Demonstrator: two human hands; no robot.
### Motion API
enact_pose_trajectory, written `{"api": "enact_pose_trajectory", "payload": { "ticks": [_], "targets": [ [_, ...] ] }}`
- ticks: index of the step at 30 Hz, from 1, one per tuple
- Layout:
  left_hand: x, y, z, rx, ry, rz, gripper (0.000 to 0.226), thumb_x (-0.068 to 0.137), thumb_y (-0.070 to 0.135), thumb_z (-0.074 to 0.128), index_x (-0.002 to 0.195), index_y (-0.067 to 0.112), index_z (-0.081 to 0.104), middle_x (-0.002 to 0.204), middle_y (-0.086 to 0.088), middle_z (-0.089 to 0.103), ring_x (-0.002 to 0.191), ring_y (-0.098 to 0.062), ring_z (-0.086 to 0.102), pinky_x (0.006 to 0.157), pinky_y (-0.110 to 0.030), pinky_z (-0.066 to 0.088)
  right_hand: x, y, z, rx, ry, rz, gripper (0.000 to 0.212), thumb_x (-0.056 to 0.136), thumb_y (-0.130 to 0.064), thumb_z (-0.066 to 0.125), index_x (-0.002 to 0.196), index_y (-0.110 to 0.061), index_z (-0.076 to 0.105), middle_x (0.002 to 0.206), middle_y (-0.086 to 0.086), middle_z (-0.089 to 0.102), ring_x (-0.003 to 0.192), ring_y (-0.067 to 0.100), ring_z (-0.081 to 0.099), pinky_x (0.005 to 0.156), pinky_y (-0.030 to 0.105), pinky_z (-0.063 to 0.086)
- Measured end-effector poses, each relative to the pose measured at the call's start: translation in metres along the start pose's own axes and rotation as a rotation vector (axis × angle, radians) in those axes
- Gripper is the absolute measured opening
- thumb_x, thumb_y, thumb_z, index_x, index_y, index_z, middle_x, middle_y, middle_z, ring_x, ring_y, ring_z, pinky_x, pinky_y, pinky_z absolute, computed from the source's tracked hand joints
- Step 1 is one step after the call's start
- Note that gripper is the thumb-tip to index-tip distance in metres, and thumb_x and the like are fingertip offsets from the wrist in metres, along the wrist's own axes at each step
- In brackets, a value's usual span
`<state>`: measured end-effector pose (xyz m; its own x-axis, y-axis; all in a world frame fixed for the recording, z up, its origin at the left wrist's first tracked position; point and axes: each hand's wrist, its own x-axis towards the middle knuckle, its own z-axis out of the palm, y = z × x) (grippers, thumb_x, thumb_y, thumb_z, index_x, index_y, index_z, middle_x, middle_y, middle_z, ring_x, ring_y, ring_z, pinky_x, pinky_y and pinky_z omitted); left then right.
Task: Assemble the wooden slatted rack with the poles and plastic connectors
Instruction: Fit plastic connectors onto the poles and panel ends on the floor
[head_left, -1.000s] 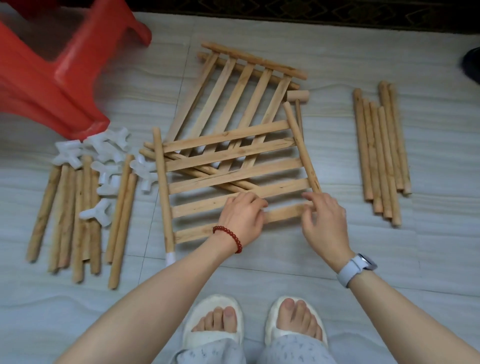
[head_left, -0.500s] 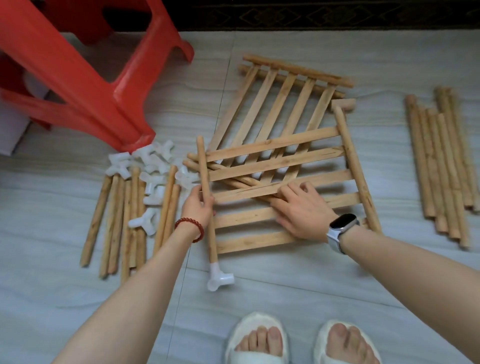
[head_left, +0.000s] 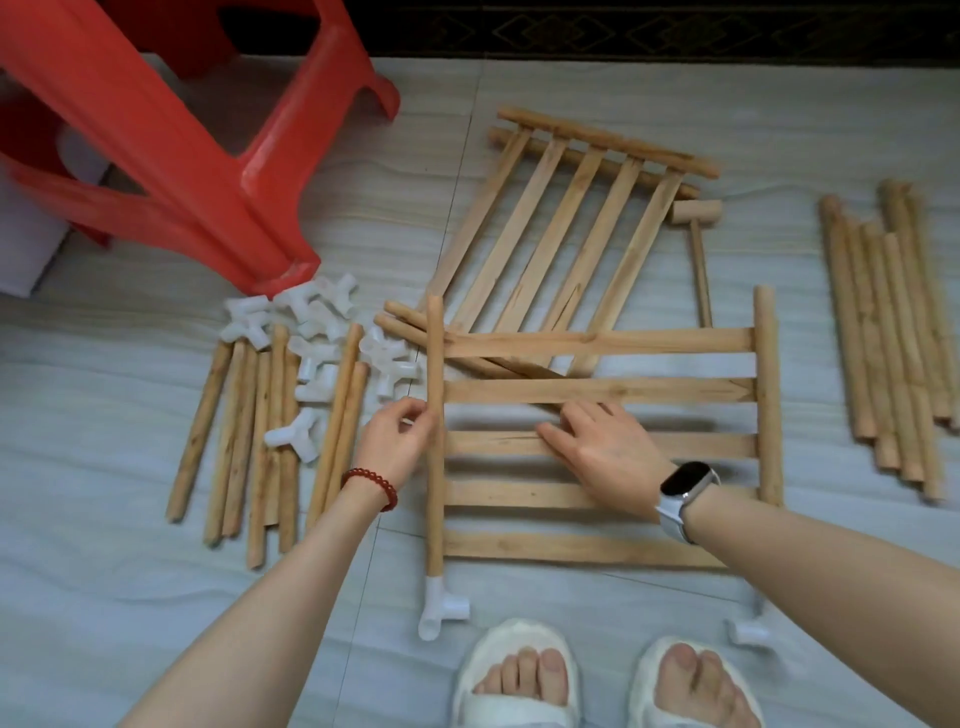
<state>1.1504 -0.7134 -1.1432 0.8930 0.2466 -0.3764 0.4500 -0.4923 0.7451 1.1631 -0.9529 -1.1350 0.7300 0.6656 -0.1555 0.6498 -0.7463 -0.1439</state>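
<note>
- The left hand (head_left: 397, 441) pinched the left rail (head_left: 435, 415) of the near panel (head_left: 597, 389), which lay flat on the floor (head_left: 571, 623) in front of the feet.
- The right hand (head_left: 608, 457) pressed its straight fingers on the middle slats.
- A connector (head_left: 441, 610) capped that rail's near end (another sat at the right rail's).
- Risk: twisting the pinched rail could pull slats from their sockets, since the right hand only pressed down.
- Sliding the panel could scatter the spare connectors (head_left: 322, 343) just beside it.

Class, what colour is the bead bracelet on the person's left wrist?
Dark red; the bracelet shows clearly in the head view.
</note>
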Motion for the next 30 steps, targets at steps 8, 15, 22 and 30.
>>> {"api": "enact_pose_trajectory", "payload": {
  "ticks": [8,15,22,30],
  "targets": [
    [0.053,0.0,-0.011,0.395,0.194,-0.05,0.066,0.09,0.012,0.05,0.148,0.017,0.018,0.152,-0.01,0.013,0.131,-0.03,0.036,0.106,-0.04,0.033,-0.005,-0.005,0.018,0.07,-0.192,0.033,0.033,0.099,-0.032,0.037,0.124,-0.011,0.046,0.12,0.009,0.045,0.113,0.025,0.039,0.088,0.033,0.027],
    [0.075,0.01,-0.006,0.379,0.265,-0.112,0.03,0.091,0.006,0.053,0.121,0.006,0.052,0.142,-0.013,0.029,0.115,-0.032,0.049,0.099,-0.028,0.032,-0.015,0.009,0.009,0.368,-0.081,0.122,0.034,0.099,-0.024,0.038,0.125,-0.013,0.056,0.119,0.007,0.057,0.109,0.025,0.052,0.087,0.033,0.04],
    [0.053,0.02,-0.014,0.143,0.403,0.024,0.023,0.086,0.005,0.059,0.109,0.003,0.061,0.132,-0.019,0.042,0.124,-0.023,0.041,0.094,-0.013,0.025,-0.018,0.018,0.006,0.469,0.024,0.242,0.03,0.095,-0.012,0.042,0.12,-0.013,0.059,0.121,0.004,0.061,0.11,0.024,0.056,0.085,0.036,0.044],
    [0.029,0.04,-0.008,-0.057,0.263,0.227,0.015,0.083,0.003,0.062,0.094,0.014,0.059,0.094,0.004,0.062,0.1,-0.012,0.059,0.08,-0.019,0.043,0.005,0.003,-0.012,0.873,0.151,0.435,0.026,0.095,-0.019,0.047,0.118,-0.016,0.059,0.101,0.0,0.065,0.091,0.015,0.06,0.083,0.028,0.046]
  ]
}}
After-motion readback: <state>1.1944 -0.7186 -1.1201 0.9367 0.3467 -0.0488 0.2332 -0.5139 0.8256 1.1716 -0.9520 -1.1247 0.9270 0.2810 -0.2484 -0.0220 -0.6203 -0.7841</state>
